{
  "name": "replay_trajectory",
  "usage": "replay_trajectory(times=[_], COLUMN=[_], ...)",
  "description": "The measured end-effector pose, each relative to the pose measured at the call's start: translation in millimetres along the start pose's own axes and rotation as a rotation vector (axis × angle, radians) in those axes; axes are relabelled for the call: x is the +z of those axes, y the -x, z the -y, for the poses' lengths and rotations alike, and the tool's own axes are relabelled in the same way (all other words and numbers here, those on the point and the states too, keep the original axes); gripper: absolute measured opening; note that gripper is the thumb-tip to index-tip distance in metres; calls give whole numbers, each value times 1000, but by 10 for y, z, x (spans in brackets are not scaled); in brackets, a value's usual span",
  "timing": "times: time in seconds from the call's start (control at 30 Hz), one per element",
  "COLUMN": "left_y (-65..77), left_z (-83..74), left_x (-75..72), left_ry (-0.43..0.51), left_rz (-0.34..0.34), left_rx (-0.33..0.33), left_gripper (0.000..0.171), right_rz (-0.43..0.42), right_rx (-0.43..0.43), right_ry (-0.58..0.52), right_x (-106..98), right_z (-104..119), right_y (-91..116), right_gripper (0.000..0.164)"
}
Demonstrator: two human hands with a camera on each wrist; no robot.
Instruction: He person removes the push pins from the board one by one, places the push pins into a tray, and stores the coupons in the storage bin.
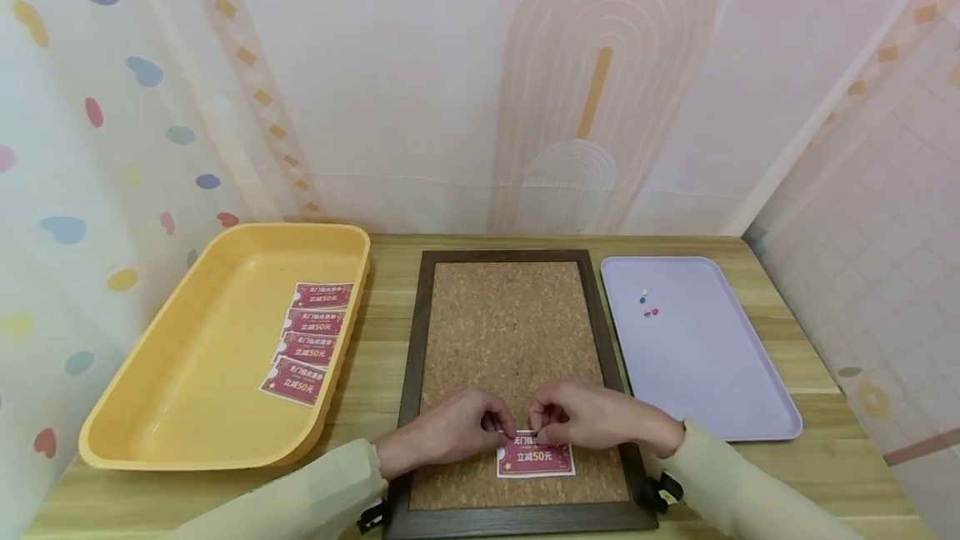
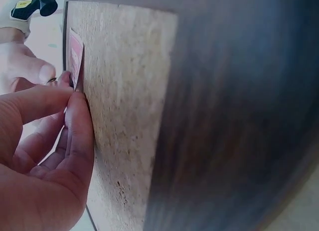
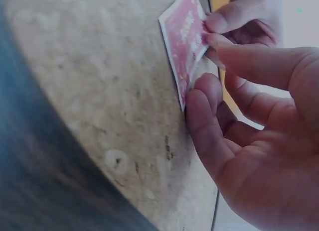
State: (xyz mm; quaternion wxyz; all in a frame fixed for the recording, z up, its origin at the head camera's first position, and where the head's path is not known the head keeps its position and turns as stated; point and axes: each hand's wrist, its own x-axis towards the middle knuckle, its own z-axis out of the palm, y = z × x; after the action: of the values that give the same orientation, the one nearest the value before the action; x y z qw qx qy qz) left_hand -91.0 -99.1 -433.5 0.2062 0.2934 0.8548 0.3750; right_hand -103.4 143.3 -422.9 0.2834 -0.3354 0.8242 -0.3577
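Observation:
A red coupon (image 1: pixel 534 463) with white and yellow print lies over the lower part of a cork board (image 1: pixel 513 332) in a dark wooden frame. At its upper left corner my left hand (image 1: pixel 459 425) pinches the paper between thumb and forefinger. My right hand (image 1: pixel 588 415) is at the coupon's top edge, thumb and forefinger together over a small dark push pin (image 2: pixel 51 80). Seen from the right wrist, the coupon (image 3: pixel 184 39) tilts up from the cork, and the right middle finger touches its near corner.
Left of the board stands a yellow bin (image 1: pixel 195 382) with several matching coupons (image 1: pixel 307 348) along its right side. On the right, a lilac tray (image 1: pixel 705 357) holds several small coloured push pins (image 1: pixel 655 312). A patterned cloth (image 1: pixel 420 90) hangs behind the wooden table (image 1: pixel 847 473).

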Motion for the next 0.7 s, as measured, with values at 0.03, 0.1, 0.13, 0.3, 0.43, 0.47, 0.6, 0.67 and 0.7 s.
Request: replay_trajectory(times=[0.03,0.1,0.13,0.3,0.43,0.47,0.6,0.67,0.7], left_y=[1,6,9,33,49,53,73,84,92], left_z=[1,6,8,-2,-32,-41,-78,-92,-98], left_x=[1,1,-1,-21,-64,-79,-142,-173,-187], left_ry=[2,12,17,39,55,53,39,31,30], left_rz=[-3,-10,-15,-64,-112,-125,-172,-192,-202], left_rx=[-1,0,0,-5,5,9,24,21,20], left_gripper=[14,15,15,17,15,14,11,10,10], right_rz=[-4,-22,-34,-124,-204,-223,-308,-345,-362], right_rx=[5,-5,-7,-60,-103,-104,-79,-61,-54], right_ry=[-16,-38,-51,-99,-136,-146,-180,-195,-202], right_x=[-10,-37,-52,-114,-136,-141,-168,-186,-196], right_z=[0,2,8,49,76,85,124,141,147], right_y=[12,35,49,108,140,148,186,212,226], right_gripper=[11,10,10,9,6,5,3,3,4])
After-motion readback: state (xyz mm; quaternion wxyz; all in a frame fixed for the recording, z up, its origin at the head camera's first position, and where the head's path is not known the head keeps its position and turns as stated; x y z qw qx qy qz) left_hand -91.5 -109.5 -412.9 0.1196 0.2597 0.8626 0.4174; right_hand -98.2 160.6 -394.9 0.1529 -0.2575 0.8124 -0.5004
